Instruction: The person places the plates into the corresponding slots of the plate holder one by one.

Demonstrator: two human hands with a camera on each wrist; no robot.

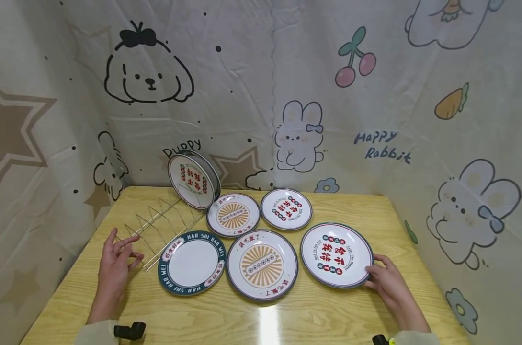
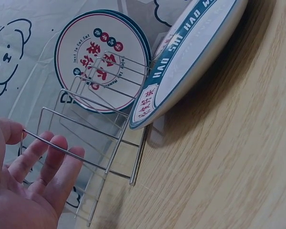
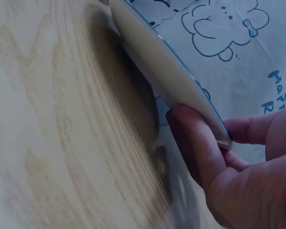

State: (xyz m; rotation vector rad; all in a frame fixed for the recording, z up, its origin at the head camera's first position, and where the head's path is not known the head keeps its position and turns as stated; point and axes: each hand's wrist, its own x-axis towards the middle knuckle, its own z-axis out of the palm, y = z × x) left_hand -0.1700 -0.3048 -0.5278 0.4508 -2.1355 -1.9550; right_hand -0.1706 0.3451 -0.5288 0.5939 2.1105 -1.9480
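- I hold a round, glossy white plate with a dark rim and red characters (image 1: 336,256); it tilts at the right of the group, its edge by my hand raised off the wood.
- My right hand (image 1: 390,282) is grasping that plate, pinching its right edge between thumb and fingers.
- My left hand (image 1: 116,266) is at the near end of a silver metal wire rack (image 2: 120,139), fingers spread and a little bent about the end wire; I cannot tell whether they grip it.
- At the rack's far end, at least 2 round white plates with dark rims (image 1: 194,179) stand on edge, the front 1 bearing red characters.
- Just right of the rack lies a white plate with a broad green lettered rim (image 1: 191,263).
- Between that plate and my held plate lies a white plate with an orange sunburst (image 1: 262,265).
- Behind these lie 2 more: a white sunburst plate (image 1: 232,215) and a white plate with red characters (image 1: 287,209).
- All this is on a yellow wood-grain table (image 1: 321,311), before a pale cartoon-printed cloth (image 1: 243,57).
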